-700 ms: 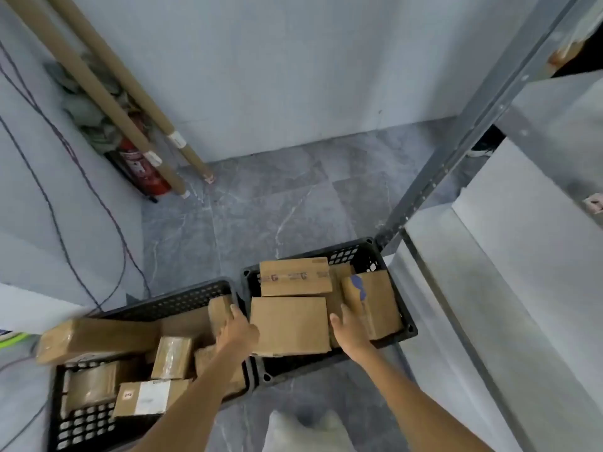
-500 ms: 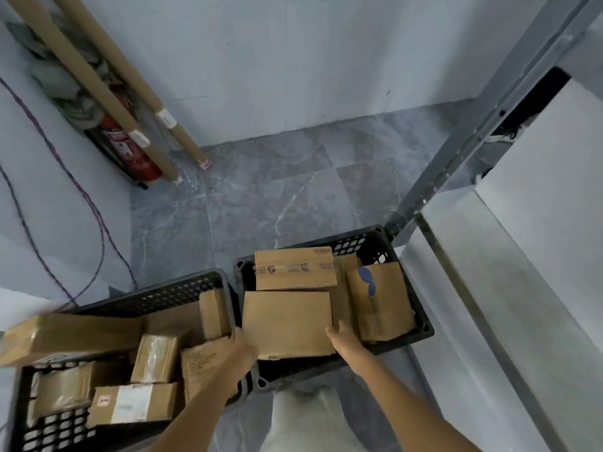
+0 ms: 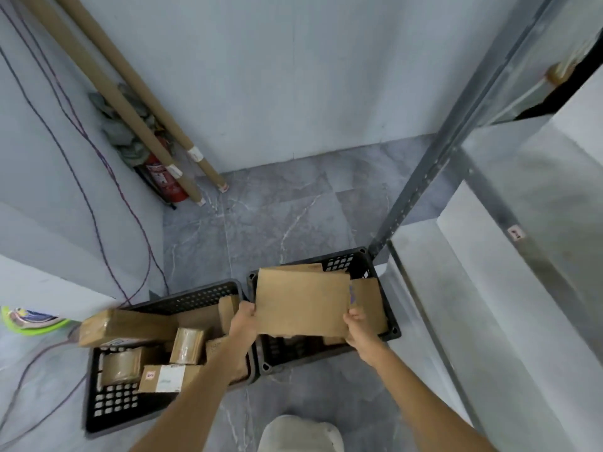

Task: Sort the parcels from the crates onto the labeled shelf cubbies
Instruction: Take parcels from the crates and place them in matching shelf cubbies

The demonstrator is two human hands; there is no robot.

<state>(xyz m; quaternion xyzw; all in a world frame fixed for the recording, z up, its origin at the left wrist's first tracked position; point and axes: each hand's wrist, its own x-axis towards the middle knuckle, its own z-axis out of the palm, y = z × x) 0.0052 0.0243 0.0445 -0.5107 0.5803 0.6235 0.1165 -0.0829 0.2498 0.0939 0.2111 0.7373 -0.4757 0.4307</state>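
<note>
- Head view is showing the flat parcel point(image 3: 301, 301) hanging over the right crate point(image 3: 342, 264), its long axis running from 9 to 3 o'clock.
- The left hand point(image 3: 243, 321) is gripping its 9 o'clock edge, and the right hand point(image 3: 359, 326) its 3 o'clock corner.
- The shelf point(image 3: 456, 305) is lying at 3 o'clock, so the right hand is nearer to it.

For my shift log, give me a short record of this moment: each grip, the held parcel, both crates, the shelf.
left grip: holds parcel's left edge
right grip: holds parcel's lower right corner
parcel: flat, brown, tilted, held over right crate
right crate: black, more parcels inside
left crate: black, several parcels; long box lies across its rim
shelf: right of the crates, small label on its rail, text unreadable
</note>
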